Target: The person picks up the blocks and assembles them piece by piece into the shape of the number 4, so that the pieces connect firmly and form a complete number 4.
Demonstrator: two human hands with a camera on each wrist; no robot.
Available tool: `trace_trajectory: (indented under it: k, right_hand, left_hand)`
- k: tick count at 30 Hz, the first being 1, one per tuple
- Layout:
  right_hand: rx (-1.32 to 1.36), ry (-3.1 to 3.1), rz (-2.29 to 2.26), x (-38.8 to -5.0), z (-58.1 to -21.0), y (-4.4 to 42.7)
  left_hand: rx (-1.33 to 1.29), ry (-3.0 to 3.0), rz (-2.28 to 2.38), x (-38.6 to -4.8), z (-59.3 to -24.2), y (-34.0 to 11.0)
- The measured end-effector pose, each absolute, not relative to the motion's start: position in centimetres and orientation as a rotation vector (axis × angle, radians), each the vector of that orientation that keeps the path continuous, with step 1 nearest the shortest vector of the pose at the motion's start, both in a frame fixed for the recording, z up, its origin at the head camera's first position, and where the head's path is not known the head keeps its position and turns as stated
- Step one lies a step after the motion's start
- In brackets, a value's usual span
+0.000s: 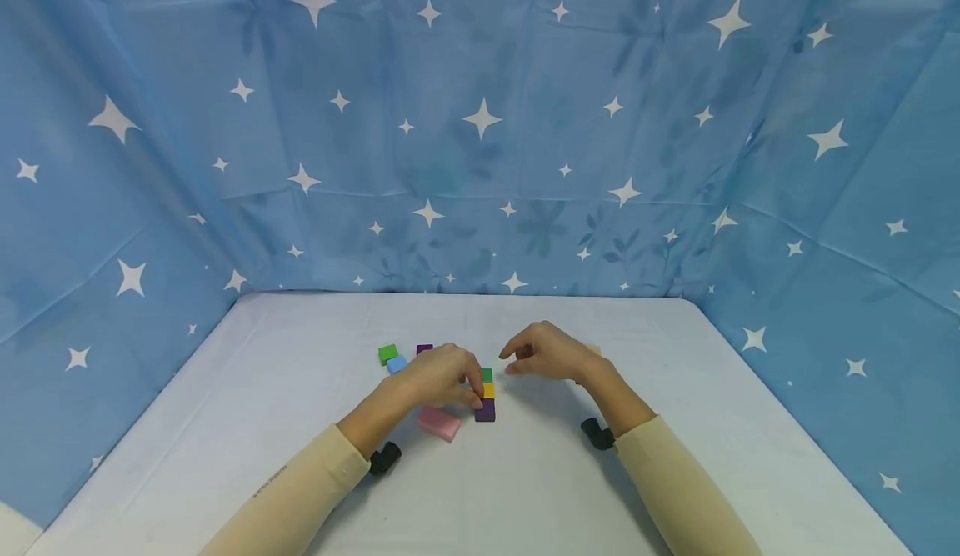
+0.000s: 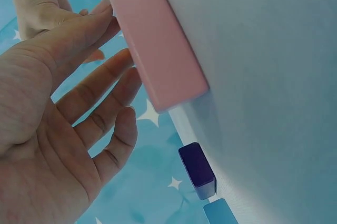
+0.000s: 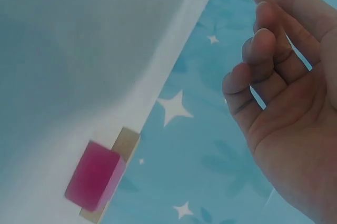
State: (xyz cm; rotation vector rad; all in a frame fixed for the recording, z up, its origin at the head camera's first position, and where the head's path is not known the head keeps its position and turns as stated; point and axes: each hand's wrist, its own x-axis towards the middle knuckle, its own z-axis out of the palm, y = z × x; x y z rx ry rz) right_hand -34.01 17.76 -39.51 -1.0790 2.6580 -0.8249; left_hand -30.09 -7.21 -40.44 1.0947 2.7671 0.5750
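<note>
My left hand (image 1: 442, 375) is at the left side of a column of blocks: green (image 1: 487, 375), yellow (image 1: 488, 391) and purple (image 1: 486, 411). Its thumb and index fingertip are close together by the yellow and purple blocks; whether they touch is hard to tell. The left wrist view shows loosely bent fingers, some tips hidden behind a pink block (image 2: 158, 45). To the right of the column, apart from it, my right hand (image 1: 551, 351) hovers with relaxed fingers. In the right wrist view this hand (image 3: 295, 92) has nothing in it.
Left of the column lie a bright green block (image 1: 387, 354), a blue block (image 1: 397, 364) and another purple block (image 1: 424, 348). A magenta block (image 3: 95, 176) and a wooden block (image 3: 126, 142) sit together on the right. Starry blue cloth (image 1: 480, 164) surrounds the white table (image 1: 525, 489).
</note>
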Motion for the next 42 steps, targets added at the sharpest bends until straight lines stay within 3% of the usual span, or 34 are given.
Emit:
trace_trajectory:
  k: [15, 31, 42]
  right_hand:
    - [-0.988, 2.711, -0.846, -34.7, -38.9, 19.5]
    - [-0.6, 2.903, -0.758, -35.7, -39.0, 22.5]
    - [-0.612, 2.91, -0.726, -36.0, -39.2, 23.8]
  left_hand:
    - [1.034, 2.772, 0.554, -30.0, -40.4, -7.0]
    - [1.021, 2.786, 0.545, -29.7, -40.3, -7.0]
    - [1.006, 2.788, 0.544, -29.7, -40.4, -7.0]
